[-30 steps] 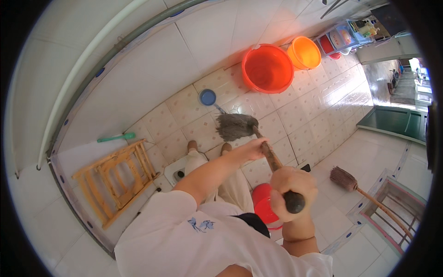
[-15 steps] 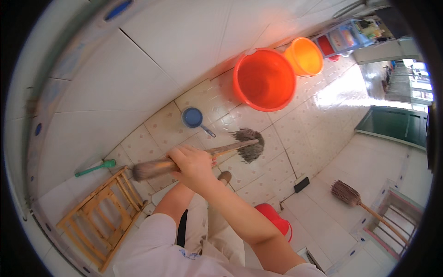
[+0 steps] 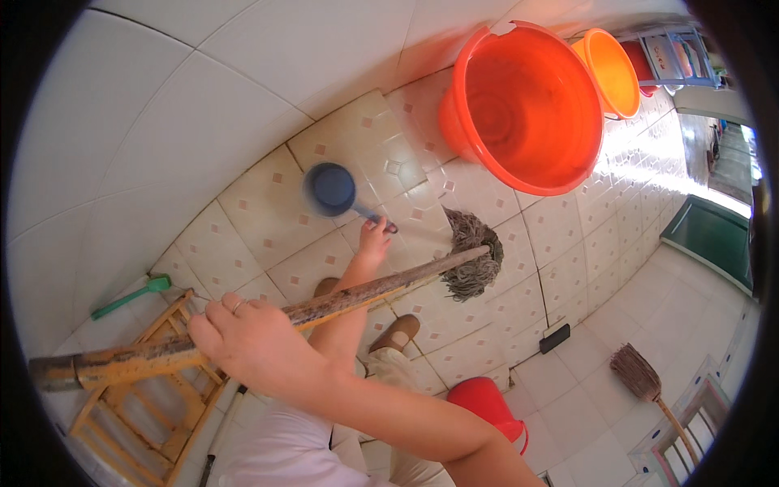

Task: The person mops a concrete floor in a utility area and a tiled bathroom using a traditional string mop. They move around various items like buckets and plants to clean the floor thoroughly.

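My right hand (image 3: 258, 342) is closed round the wooden handle of a mop (image 3: 389, 283), which slants across the view. Its grey string head (image 3: 473, 258) rests on the tiled floor. Beyond the handle, my left hand (image 3: 373, 242) reaches down with its fingers on the end of the handle of a blue dipper (image 3: 333, 189). The dipper's round bowl is near the wall, slightly blurred. My left forearm passes beneath the mop handle, which hides part of it.
A large orange-red bucket (image 3: 531, 109) stands by the wall, with an orange bucket (image 3: 610, 73) behind. A red bucket (image 3: 485, 404) is near my feet. Around me are a wooden folding chair (image 3: 154, 414), a green brush (image 3: 131, 297), a black-headed brush (image 3: 555, 338) and another mop (image 3: 638, 372).
My left hand has moved out from the mop handle to the dipper's handle. My right hand and the mop's upper end appear farther left and larger. The view has shifted closer to the floor.
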### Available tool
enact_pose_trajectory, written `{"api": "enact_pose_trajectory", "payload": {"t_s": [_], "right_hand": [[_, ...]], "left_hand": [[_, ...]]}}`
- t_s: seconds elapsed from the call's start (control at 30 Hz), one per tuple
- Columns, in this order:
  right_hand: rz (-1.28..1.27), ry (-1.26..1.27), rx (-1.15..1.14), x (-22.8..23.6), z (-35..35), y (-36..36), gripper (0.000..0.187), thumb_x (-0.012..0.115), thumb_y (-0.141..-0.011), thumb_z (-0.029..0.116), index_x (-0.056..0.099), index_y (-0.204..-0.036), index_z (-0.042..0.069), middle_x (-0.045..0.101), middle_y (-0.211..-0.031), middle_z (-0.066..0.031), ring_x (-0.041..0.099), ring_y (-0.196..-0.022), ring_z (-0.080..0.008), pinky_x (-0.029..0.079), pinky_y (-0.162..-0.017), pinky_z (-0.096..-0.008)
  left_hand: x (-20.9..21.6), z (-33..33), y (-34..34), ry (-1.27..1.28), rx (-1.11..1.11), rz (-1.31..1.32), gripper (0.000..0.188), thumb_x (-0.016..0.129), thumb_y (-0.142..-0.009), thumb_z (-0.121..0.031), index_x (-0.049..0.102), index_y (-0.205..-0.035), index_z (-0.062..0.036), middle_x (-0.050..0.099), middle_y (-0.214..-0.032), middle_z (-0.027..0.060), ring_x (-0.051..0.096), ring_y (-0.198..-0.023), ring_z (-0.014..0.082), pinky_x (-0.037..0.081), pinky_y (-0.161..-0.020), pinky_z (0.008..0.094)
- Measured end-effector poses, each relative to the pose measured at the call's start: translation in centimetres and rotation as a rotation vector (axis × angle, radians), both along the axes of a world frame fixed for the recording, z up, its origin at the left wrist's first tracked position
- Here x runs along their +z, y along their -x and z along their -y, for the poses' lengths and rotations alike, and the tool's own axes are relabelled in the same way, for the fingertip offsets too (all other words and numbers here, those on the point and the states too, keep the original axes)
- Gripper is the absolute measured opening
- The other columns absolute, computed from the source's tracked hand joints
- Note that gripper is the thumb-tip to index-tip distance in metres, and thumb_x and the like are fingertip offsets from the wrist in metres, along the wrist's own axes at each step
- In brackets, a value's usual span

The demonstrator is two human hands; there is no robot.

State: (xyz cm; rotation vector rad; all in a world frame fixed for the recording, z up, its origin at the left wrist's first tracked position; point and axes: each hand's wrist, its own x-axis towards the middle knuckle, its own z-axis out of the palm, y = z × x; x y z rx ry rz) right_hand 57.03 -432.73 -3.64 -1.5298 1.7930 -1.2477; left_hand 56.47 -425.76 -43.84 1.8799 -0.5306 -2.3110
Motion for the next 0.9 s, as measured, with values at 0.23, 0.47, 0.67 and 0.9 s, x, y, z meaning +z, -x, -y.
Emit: {"api": "enact_pose_trajectory", "payload": {"t_s": [0.23,0.47,0.67,0.9], "right_hand": [[0.021,0.023,-0.040,3.4,-3.4,0.9,0.018,0.058,-0.068,0.012,0.046,-0.081,0.008,0.048,-0.073,-0.0038,0.055,-0.071,-0.0183,0.046,-0.057,-0.0295],[0.020,-0.056,-0.217,8.3,-7.9,6.7,0.027,0.062,-0.065,0.008,0.051,-0.089,0.008,0.054,-0.080,-0.0070,0.056,-0.077,-0.0246,0.045,-0.065,-0.0341],[0.142,-0.132,-0.380,12.8,-11.9,13.2,0.033,0.067,-0.062,0.001,0.051,-0.090,0.005,0.055,-0.085,-0.0108,0.053,-0.086,-0.0310,0.044,-0.071,-0.0390],[0.183,-0.072,-0.362,15.0,-14.2,13.8,0.031,0.063,-0.065,-0.003,0.051,-0.093,0.004,0.054,-0.088,-0.0136,0.053,-0.087,-0.0339,0.044,-0.072,-0.0401]], "left_hand": [[9.4,1.9,-4.1,0.066,-0.219,-0.281,0.020,0.054,-0.091,-0.007,0.047,-0.110,-0.0094,0.054,-0.092,0.0050,0.059,-0.074,0.0192,0.053,-0.068,0.0345],[28.4,3.0,3.0,0.238,-0.728,-0.549,0.023,0.049,-0.094,-0.012,0.048,-0.116,-0.0069,0.057,-0.093,0.0049,0.052,-0.064,0.0086,0.045,-0.056,0.0228],[29.7,1.3,16.5,0.165,-0.766,-0.495,0.020,0.046,-0.096,-0.019,0.049,-0.108,-0.0034,0.053,-0.086,0.0020,0.044,-0.061,0.0064,0.037,-0.051,0.0198],[26.5,0.2,20.7,0.011,-0.670,-0.360,0.020,0.045,-0.097,-0.021,0.050,-0.099,-0.0021,0.058,-0.093,0.0087,0.056,-0.073,0.0155,0.045,-0.057,0.0228]]}}
